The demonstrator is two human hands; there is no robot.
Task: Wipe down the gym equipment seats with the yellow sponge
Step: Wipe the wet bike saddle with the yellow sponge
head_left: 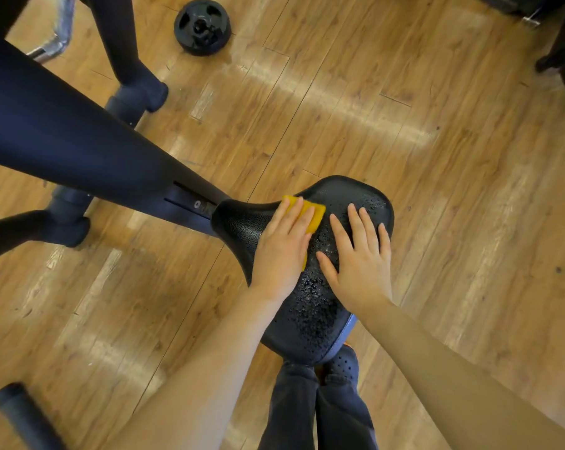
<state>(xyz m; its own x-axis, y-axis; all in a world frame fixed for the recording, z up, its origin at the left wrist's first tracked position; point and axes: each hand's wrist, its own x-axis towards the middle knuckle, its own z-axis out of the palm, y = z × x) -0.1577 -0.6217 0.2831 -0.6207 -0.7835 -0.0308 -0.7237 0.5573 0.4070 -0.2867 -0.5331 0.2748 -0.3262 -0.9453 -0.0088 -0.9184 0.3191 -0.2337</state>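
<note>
A black textured bike seat point(312, 306) fills the middle of the head view, its surface speckled with water droplets. My left hand point(282, 246) lies flat on the yellow sponge point(316, 214), pressing it onto the seat's left part with straight fingers. Only the sponge's far end and right edge show past my fingers. My right hand point(360, 258) rests flat on the seat's right part, fingers spread, just right of the sponge and not touching it.
The machine's dark frame point(63, 138) runs from the seat to the upper left, with legs and feet on the wooden floor point(436, 177). A black weight plate point(202, 26) lies on the floor at the top. A black grip point(21, 414) sits bottom left. My legs stand below the seat.
</note>
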